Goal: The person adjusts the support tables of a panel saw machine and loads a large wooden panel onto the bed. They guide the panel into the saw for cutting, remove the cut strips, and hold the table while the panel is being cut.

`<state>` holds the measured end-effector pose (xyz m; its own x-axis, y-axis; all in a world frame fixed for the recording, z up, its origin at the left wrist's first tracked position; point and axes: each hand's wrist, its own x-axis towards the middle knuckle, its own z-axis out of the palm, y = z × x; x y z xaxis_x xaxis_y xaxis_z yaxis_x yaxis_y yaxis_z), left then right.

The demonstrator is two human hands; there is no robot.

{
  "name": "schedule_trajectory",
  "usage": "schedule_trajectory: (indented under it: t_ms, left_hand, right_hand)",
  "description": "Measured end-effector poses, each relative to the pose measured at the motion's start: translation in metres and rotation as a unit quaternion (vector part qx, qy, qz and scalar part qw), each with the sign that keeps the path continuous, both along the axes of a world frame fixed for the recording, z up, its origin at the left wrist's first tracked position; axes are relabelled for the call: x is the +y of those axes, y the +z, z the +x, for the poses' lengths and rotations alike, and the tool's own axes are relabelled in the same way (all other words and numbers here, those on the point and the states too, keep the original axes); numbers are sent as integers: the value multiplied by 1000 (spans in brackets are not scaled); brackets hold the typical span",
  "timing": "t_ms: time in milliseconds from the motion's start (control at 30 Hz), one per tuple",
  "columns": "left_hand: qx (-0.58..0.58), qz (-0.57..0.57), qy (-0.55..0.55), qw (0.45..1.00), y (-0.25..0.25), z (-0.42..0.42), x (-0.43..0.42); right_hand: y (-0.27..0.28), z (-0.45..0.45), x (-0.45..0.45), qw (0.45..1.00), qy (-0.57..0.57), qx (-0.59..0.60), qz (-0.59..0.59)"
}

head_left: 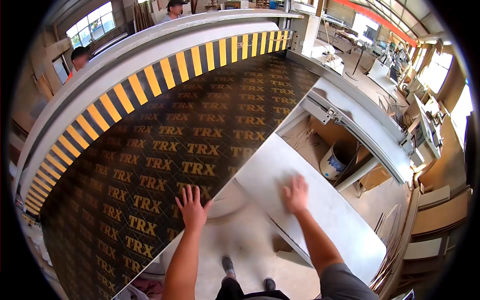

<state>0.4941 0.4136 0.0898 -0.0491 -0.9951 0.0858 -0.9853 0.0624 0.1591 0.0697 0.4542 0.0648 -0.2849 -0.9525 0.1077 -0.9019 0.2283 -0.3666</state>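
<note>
A large dark brown panel [165, 145] printed with gold TRX lettering lies under a long machine beam [150, 82] with yellow and black stripes. My left hand [193, 209] rests at the panel's near edge, its fingers spread over the printed face, and holds nothing. To the right, my right hand [296, 194] is over a pale, smooth support table [320, 200]. It is slightly blurred, with fingers apart and nothing in it. Whether its palm touches the surface, I cannot tell.
A metal rail [370, 130] extends at the right, with a white bucket [334, 162] below it. Two people stand beyond the beam, one at the left [80, 59], one at the top [174, 10]. Stacked boards [440, 215] lie far right. My feet are on the floor [245, 250].
</note>
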Motion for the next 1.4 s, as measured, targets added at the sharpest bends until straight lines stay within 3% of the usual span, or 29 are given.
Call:
schedule_trajectory:
  t_ms: [33, 200, 500, 633, 667, 700, 733, 767, 800, 867, 900, 967, 1000, 1033, 1067, 1133, 1200, 1233, 1300, 1333, 1367, 1400]
  left_hand:
    - [-2, 2, 6, 1000, 2, -6, 2]
    - [-16, -8, 33, 999, 7, -25, 15]
    - [-56, -20, 17, 998, 0, -24, 10]
    - [-86, 3, -65, 994, -6, 2, 21]
    - [1, 5, -101, 995, 17, 1, 39]
    - [205, -38, -130, 969, -4, 5, 61]
    - [347, 12, -106, 932, 7, -4, 94]
    - [346, 47, -89, 933, -5, 5, 130]
    - [352, 170, -23, 920, -11, 19, 169]
    - [429, 38, 22, 902, 2, 49, 248]
    - [470, -25, 97, 877, 8, 63, 291]
    - [370, -101, 233, 894, 13, 115, 372]
    - [290, -197, 272, 896, 6, 148, 400]
    - [242, -189, 388, 869, -21, 182, 432]
    - [215, -245, 406, 854, -4, 212, 462]
    - [124, -360, 517, 767, -13, 282, 494]
    - [92, -413, 616, 664, -21, 351, 515]
    - [80, -399, 652, 639, -19, 372, 511]
    - [55, -377, 714, 588, -4, 417, 504]
    - [45, -364, 714, 597, 0, 437, 498]
    - [35, -363, 694, 620, 3, 451, 491]
    - [24, -366, 673, 642, 8, 466, 478]
  right_hand:
    - [1, -29, 43, 996, -69, -5, 50]
    - [-1, -82, 192, 990, -104, 66, 66]
    - [-23, -88, 176, 992, -102, 52, 52]
    - [-16, -88, 173, 992, -104, 48, 52]
    - [-15, -89, 181, 992, -110, 40, 51]
    - [-17, -94, 187, 992, -112, 32, 46]
    - [-21, -99, 185, 994, -97, 21, 39]
    - [-12, -100, 190, 993, -89, 25, 75]
    - [-31, -106, 193, 994, -98, 23, 29]
    - [-46, -107, 177, 995, -64, 81, -1]
    - [-36, -101, 177, 996, -65, 63, -11]
    - [-94, -137, 164, 989, -32, 124, -80]
    - [-127, -151, 145, 971, 71, 144, -180]
    - [-133, -134, 123, 980, 9, 8, -198]
    - [-120, -91, 105, 977, 54, -149, -140]
    - [-85, 35, 89, 895, 90, -437, 2]
    - [-67, 142, 61, 735, 48, -667, 112]
    - [-71, 186, 38, 642, 2, -751, 151]
    - [-51, 258, -6, 507, -106, -833, 197]
    - [-44, 285, -25, 433, -162, -860, 217]
    - [-67, 300, -56, 387, -149, -888, 196]
    - [-86, 310, -82, 423, -138, -882, 158]
